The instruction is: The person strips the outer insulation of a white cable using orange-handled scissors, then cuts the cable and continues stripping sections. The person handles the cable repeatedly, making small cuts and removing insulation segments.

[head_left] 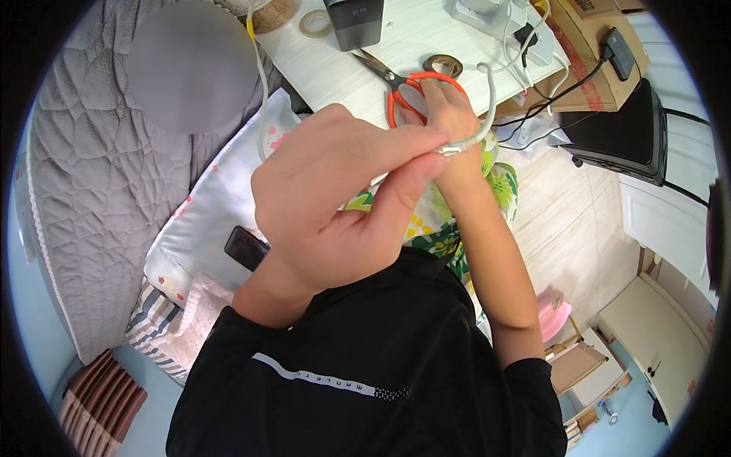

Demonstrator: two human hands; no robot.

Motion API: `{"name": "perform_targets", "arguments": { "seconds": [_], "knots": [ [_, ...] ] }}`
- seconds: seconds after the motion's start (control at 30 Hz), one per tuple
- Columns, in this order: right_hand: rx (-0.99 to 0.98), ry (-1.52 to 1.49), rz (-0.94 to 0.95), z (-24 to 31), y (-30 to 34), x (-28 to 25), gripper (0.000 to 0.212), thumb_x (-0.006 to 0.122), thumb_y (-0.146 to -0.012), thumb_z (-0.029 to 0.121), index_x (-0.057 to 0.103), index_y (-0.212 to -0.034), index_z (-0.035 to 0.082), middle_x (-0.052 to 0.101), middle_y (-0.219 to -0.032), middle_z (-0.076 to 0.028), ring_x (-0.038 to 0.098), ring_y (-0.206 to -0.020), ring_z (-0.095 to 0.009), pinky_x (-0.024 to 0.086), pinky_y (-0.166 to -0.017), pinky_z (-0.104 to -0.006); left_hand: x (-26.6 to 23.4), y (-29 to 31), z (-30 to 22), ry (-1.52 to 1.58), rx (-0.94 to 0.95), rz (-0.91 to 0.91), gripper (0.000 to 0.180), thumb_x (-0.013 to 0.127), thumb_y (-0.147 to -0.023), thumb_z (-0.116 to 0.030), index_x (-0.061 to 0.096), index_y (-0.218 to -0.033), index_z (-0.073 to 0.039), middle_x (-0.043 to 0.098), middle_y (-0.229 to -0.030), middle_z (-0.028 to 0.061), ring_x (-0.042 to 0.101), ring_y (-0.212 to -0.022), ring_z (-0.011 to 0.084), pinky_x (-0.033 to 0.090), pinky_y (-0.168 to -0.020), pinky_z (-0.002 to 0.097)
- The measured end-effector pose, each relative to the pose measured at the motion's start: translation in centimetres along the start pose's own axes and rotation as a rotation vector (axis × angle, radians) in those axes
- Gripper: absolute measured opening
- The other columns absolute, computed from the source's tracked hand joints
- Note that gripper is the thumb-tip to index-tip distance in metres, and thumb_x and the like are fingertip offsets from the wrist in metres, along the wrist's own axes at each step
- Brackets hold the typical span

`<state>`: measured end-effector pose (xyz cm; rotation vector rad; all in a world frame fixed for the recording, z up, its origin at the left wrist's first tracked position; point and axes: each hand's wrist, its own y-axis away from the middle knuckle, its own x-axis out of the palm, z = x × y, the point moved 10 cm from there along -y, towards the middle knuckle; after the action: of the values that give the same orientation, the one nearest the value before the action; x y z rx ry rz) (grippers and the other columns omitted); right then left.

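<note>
My left hand (pixel 327 198) is raised close to the camera, thumb and forefinger pinched on a white cable (pixel 487 114). Past the fingertips the cable curves up to the right; a small pale uneven spot on it shows just beside the pinch. My right hand (pixel 445 110) reaches farther forward, at the table's near edge, with its fingers at the orange handles of a pair of scissors (pixel 394 80). The scissors' dark blades point to the upper left over the white table (pixel 304 68). My left hand hides part of the cable.
A roll of black tape (pixel 443 65), a tan tape roll (pixel 315 23) and a dark power bank (pixel 356 27) stand on the table. A white power strip (pixel 502 27) with plugs is at its right. A phone (pixel 246 247) lies on the bed at left.
</note>
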<state>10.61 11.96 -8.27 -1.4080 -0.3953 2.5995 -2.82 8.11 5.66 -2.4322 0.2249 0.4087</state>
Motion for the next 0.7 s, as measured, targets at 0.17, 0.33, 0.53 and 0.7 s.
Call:
{"name": "perform_targets", "arguments": {
  "seconds": [0.17, 0.33, 0.53, 0.7],
  "knots": [
    [-0.105, 0.060, -0.058, 1.9, 0.3, -2.4, 0.022, 0.070, -0.075, 0.011, 0.065, -0.093, 0.000, 0.065, -0.090, -0.013, 0.064, -0.081, -0.031, 0.052, -0.067, -0.0379, 0.3, 0.0, -1.3, -0.040, 0.184, -0.035, 0.025, 0.073, -0.066, 0.007, 0.070, -0.090, 0.005, 0.063, -0.065, 0.0058, 0.048, -0.051, 0.0124, 0.032, -0.049, 0.0237],
    [-0.249, -0.179, -0.169, 5.2, 2.7, -12.5, 0.013, 0.078, -0.069, 0.006, 0.066, -0.072, 0.004, 0.060, -0.061, -0.007, 0.058, -0.048, -0.018, 0.044, -0.043, -0.0264, 0.9, 0.2, -1.7, -0.060, 0.230, -0.016, 0.023, 0.073, -0.065, 0.007, 0.070, -0.087, 0.003, 0.065, -0.067, 0.0069, 0.051, -0.051, 0.0157, 0.036, -0.050, 0.0260],
    [-0.502, -0.131, -0.249, 8.8, 3.5, -17.3, 0.029, 0.084, -0.061, 0.001, 0.069, -0.087, 0.002, 0.062, -0.074, -0.009, 0.057, -0.058, -0.017, 0.045, -0.049, -0.0242, 1.5, 0.1, -2.7, -0.080, 0.237, 0.019, 0.023, 0.073, -0.065, 0.006, 0.070, -0.087, 0.001, 0.065, -0.068, 0.0070, 0.053, -0.053, 0.0172, 0.036, -0.049, 0.0255],
    [-0.522, -0.074, -0.210, 9.8, 3.6, -17.9, 0.030, 0.083, -0.061, -0.002, 0.069, -0.087, 0.000, 0.062, -0.076, -0.010, 0.058, -0.061, -0.018, 0.046, -0.052, -0.0253, 1.3, 0.2, -3.4, -0.098, 0.270, 0.015, 0.023, 0.074, -0.066, 0.006, 0.070, -0.087, 0.000, 0.066, -0.068, 0.0067, 0.054, -0.054, 0.0174, 0.036, -0.049, 0.0250]
  ]
}}
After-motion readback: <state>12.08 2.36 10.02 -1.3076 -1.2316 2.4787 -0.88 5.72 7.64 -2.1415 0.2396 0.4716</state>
